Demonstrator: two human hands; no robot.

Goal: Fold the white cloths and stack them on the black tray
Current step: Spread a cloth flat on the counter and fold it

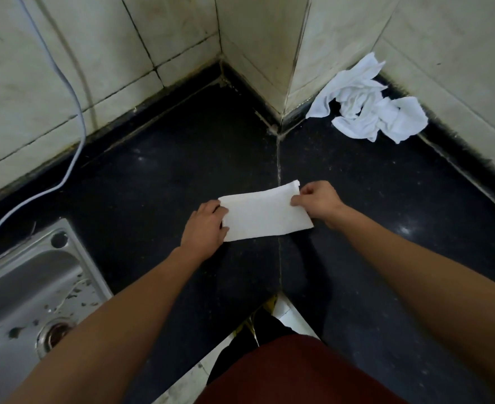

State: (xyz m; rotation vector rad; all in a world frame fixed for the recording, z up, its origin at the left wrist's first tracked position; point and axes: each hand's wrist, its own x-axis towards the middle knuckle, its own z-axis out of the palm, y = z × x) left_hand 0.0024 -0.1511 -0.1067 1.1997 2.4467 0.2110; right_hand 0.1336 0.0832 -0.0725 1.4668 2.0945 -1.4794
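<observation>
Status: one cloth [265,214] lies at centre on the counter [153,170], folded to a flat rectangle. The left hand [204,225] holds its 9 o'clock edge with fingers curled; the right hand [317,201] pinches its 2 o'clock corner. Outstanding: a crumpled pile [368,106] at 1 o'clock, apparently unfolded. No tray can be made out, so nothing is judged stacked. Noted: sink [22,287] at 8 o'clock, cable [65,83] at 10 o'clock. Neither obstructs.

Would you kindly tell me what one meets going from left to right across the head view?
From the left: steel sink → left hand → folded white cloth → right hand → crumpled white cloths by the wall.
</observation>
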